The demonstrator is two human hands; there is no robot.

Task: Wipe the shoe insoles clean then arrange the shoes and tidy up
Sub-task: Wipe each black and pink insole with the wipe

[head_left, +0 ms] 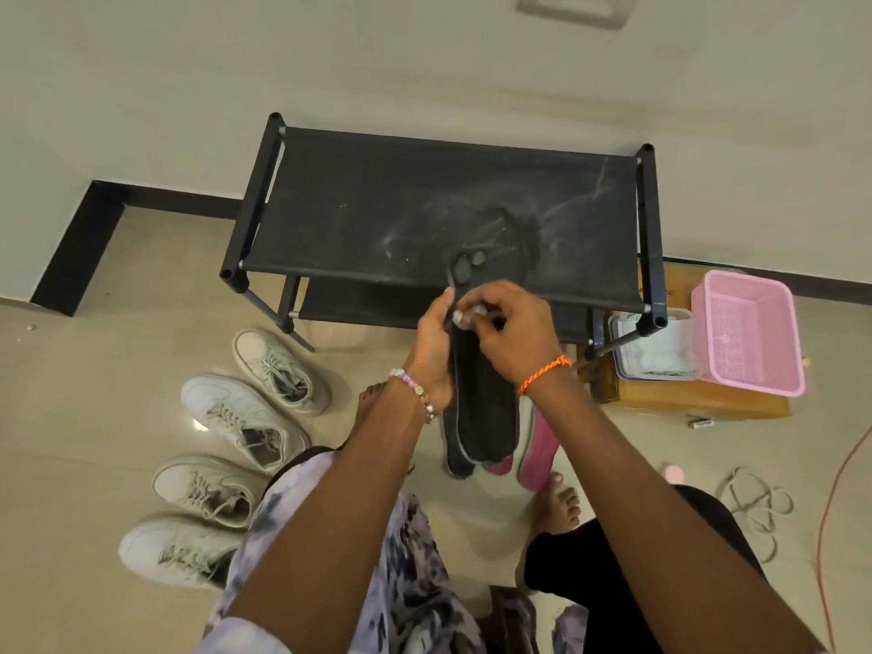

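Observation:
My left hand [431, 346] grips a long black insole [483, 408] by its left edge, holding it in the air in front of the black shoe rack [439, 214]. My right hand [512, 332] pinches a small white wipe [465, 317] against the insole's upper part. Below the held insole, pink insoles [538, 446] and another dark one [458, 464] lie on the floor. Several white sneakers [236, 417] stand in a column on the tiles at the left.
A pink plastic basket [750, 332] and a white lidded tub [656, 351] sit on a cardboard box [698, 408] right of the rack. An orange cable [835, 488] and a grey cord [755, 502] lie on the floor at the right. My bare feet are near the insoles.

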